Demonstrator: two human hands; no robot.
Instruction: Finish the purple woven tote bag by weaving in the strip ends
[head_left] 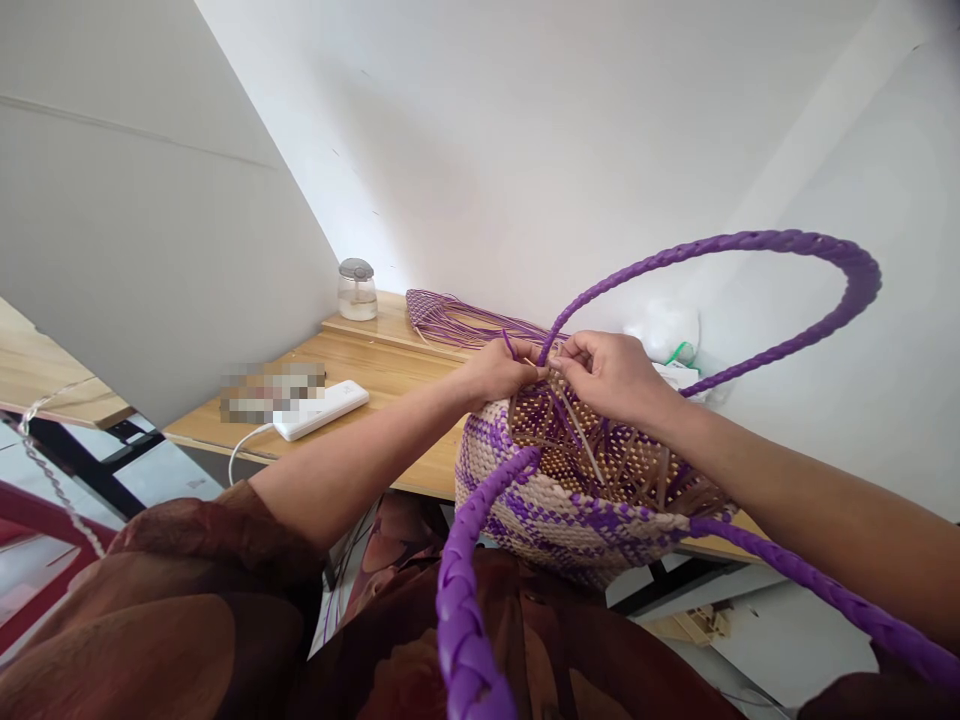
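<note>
A woven basket (570, 510) in cream and purple strips rests on my lap against the edge of a wooden desk (375, 370). Two braided purple handles rise from it: the far handle (780, 243) arcs over to the right, the near handle (469, 610) runs toward the camera. My left hand (499, 370) and my right hand (611, 375) meet at the far rim of the basket. Both are closed in a pinch on thin purple and tan weaving strips (559, 400) at the rim.
On the desk lie a bundle of purple strips (465, 322), a white power strip (321, 409) with its cord, a small glass jar with a lid (356, 290) and a white bag (667, 330). White walls rise behind. A red chair (34, 530) stands lower left.
</note>
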